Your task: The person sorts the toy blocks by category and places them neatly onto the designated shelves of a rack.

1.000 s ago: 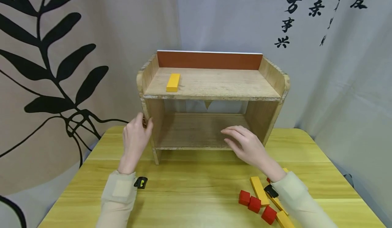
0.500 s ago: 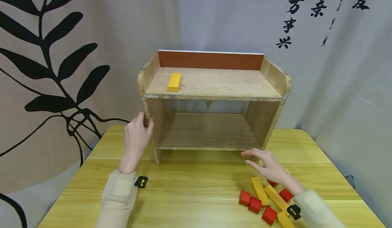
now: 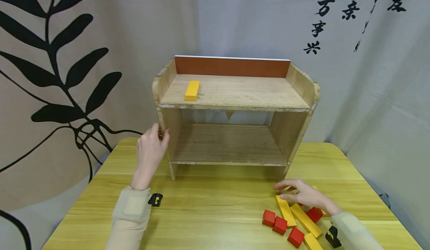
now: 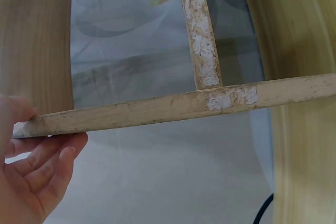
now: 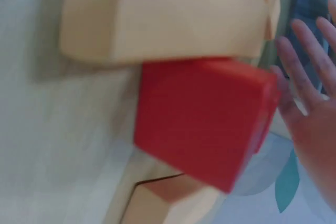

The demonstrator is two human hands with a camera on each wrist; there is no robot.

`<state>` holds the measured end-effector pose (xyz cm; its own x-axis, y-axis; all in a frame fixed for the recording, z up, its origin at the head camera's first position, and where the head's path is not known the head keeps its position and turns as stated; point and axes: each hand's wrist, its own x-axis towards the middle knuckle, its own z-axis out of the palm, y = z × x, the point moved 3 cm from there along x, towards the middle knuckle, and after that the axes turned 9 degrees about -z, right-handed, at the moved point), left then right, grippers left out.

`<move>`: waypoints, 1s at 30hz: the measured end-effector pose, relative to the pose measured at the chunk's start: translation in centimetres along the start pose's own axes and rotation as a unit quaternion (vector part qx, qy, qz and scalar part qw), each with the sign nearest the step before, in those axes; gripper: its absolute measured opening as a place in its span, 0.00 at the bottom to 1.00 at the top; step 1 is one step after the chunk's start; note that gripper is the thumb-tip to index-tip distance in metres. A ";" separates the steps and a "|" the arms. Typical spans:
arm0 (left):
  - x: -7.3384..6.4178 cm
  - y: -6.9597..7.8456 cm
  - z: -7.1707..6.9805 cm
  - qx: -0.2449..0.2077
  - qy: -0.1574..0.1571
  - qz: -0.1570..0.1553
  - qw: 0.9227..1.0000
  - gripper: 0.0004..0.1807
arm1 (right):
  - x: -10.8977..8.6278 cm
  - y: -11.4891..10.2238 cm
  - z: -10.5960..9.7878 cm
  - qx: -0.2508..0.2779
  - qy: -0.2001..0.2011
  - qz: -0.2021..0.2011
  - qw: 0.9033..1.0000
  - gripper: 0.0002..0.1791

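A small wooden two-tier shelf [image 3: 248,91] stands on the table, a yellow block [image 3: 192,90] lying on the left of its upper tier. My left hand [image 3: 151,149] grips the edge of the shelf's left side panel [image 4: 142,115], thumb on one face and fingers on the other. Over the pile of blocks at the front right is my right hand [image 3: 304,194], fingers loosely extended with nothing held. Its fingertips overlap the far end of a yellow block [image 3: 285,212] in the head view. Close to the right wrist camera sits a red cube [image 5: 199,121].
Several red cubes [image 3: 268,218] and yellow blocks [image 3: 305,220] lie together on the light wooden table [image 3: 208,212], right of its middle. Curtains [image 3: 248,18] hang behind the shelf, printed with dark leaves on the left and characters on the right.
My right hand has moved away from the shelf's lower tier, down and right to the blocks on the table. The left hand keeps its grip on the side panel.
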<state>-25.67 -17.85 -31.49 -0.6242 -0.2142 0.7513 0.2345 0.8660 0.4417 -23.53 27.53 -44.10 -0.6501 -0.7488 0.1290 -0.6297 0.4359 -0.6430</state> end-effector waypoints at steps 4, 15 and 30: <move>0.0 0.0 0.0 0.000 -0.003 -0.001 1.000 0.12 | -0.4 0.7 0.1 0.057 -0.044 -0.014 0.997 0.20; 0.0 -0.1 0.1 0.001 -0.003 -0.001 1.000 0.12 | -0.4 0.8 0.5 0.074 -0.087 -0.065 0.991 0.28; 0.0 -0.1 0.1 0.002 -0.007 -0.002 1.000 0.12 | 0.1 1.5 0.4 -0.046 -0.069 -0.052 0.995 0.19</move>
<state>-25.82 -17.89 -31.60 -0.6348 -0.2116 0.7431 0.2296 0.8667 0.4429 -24.40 27.88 -45.39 -0.5190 -0.8508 0.0825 -0.7310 0.3917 -0.5588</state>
